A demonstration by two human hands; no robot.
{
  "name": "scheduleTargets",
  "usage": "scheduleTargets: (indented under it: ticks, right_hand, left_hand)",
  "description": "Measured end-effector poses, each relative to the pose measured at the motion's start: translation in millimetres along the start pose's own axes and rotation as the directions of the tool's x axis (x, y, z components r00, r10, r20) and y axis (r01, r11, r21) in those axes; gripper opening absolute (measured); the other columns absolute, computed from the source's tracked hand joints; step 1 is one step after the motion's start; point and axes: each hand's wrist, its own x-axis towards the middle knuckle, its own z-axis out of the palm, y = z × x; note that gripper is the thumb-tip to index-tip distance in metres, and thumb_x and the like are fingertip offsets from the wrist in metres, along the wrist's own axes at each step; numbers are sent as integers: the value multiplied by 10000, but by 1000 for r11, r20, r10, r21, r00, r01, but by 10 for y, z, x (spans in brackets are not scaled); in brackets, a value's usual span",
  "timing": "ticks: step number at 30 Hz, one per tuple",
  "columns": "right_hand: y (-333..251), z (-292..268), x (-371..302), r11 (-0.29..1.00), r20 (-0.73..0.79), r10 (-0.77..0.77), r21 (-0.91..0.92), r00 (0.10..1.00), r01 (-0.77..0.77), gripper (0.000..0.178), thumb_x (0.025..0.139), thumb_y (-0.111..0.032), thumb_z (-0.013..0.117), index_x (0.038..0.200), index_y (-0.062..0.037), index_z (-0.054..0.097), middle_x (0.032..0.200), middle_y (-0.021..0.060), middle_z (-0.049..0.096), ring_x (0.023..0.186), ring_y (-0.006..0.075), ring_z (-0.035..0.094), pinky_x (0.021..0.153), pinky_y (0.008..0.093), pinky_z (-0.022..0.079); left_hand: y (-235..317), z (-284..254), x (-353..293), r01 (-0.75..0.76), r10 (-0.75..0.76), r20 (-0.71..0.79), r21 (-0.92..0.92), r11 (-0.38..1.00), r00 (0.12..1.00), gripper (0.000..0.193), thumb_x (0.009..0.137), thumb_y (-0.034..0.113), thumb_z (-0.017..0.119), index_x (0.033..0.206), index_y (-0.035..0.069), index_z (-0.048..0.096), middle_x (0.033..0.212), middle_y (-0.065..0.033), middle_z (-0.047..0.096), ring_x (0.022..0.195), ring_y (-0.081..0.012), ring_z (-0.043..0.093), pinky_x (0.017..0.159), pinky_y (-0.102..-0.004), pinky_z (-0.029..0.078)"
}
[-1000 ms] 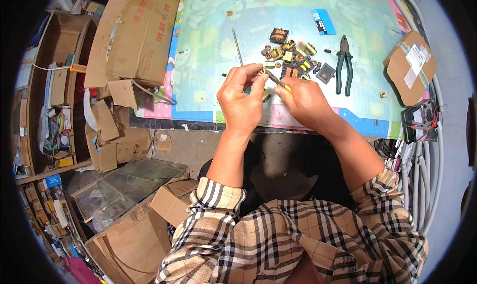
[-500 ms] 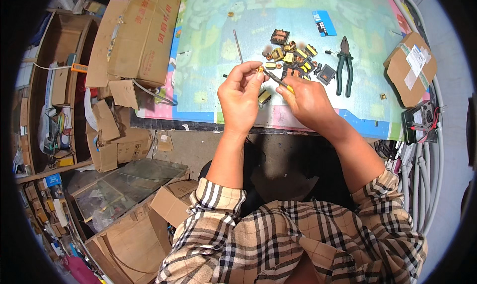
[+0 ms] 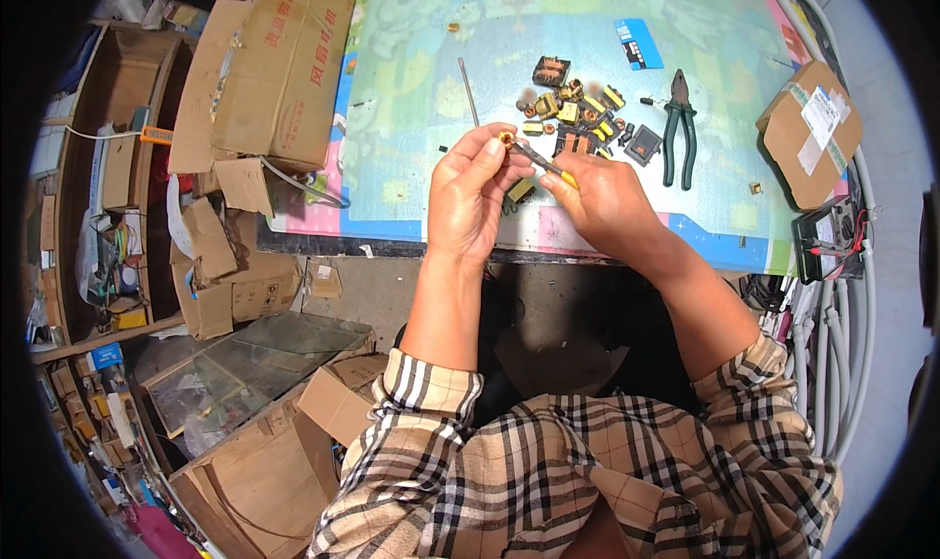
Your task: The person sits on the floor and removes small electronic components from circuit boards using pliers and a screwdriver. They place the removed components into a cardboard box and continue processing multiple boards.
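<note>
Pinched in the fingertips of my left hand (image 3: 464,195) is a small copper-wound coil (image 3: 506,139), ring-shaped and yellowish. My right hand (image 3: 612,202) is closed around small yellow-handled pliers (image 3: 537,159), their grey tip touching or very close to the coil. Both hands are above the near part of the table. Beyond them lies a pile of transformers and coils (image 3: 578,112), with a dark one (image 3: 551,70) at its far edge. A thin metal rod (image 3: 466,87) runs out from behind my left fingers; its near end is hidden.
Green-handled pliers (image 3: 679,133) lie right of the pile, near a black block-shaped part (image 3: 643,144) and a blue card (image 3: 638,45). A large cardboard box (image 3: 279,74) stands at the left; a cardboard piece (image 3: 811,133) and a meter with leads (image 3: 830,238) are at the right edge.
My left hand has turned and shifted slightly left, so the coil's round face now shows. The pliers' tip has followed it; my right hand has barely moved.
</note>
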Motion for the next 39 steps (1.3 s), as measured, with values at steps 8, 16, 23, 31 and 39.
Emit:
scheduleTargets:
  ticks: [8,16,23,31,39]
  right_hand:
    - [40,18,-8,1000,-8,-23,18,1000,23,232,887,-241,594,806,-25,581,665,191,597,654,390,599,579,459,468]
    - [43,-7,-15,999,23,12,35,1000,-13,233,892,-240,588,805,-25,575,643,193,586,638,398,589,572,462,461]
    - [39,-22,-17,998,40,40,43,998,-42,227,904,-244,570,834,-29,586,658,199,587,662,400,589,594,471,458]
    - [30,-9,-16,986,106,100,123,989,-113,243,920,-266,536,877,-31,584,690,205,592,696,416,580,612,478,449]
    - [22,1,-11,975,146,129,159,981,-152,245,924,-266,526,898,-28,579,709,212,594,714,418,581,624,482,447]
  left_hand:
    - [-16,-55,28,57,-56,13,-60,997,998,256,903,119,598,1097,-46,569,904,-110,649,817,-183,645,784,-305,542]
    - [14,-56,19,35,-35,11,7,999,999,253,887,86,611,1105,-41,581,926,-113,654,838,-180,644,807,-316,536]
    - [-3,42,-7,-134,146,-32,242,961,989,241,834,13,660,1063,-42,607,921,-77,646,830,-143,615,798,-277,513]
    - [-54,145,-61,-378,449,79,680,629,890,229,785,-49,688,1004,-17,630,945,-51,598,845,-111,585,794,-252,485]
    - [-86,172,-65,-421,537,141,792,443,832,241,771,-66,675,999,-23,609,959,-56,574,860,-134,585,811,-264,488]
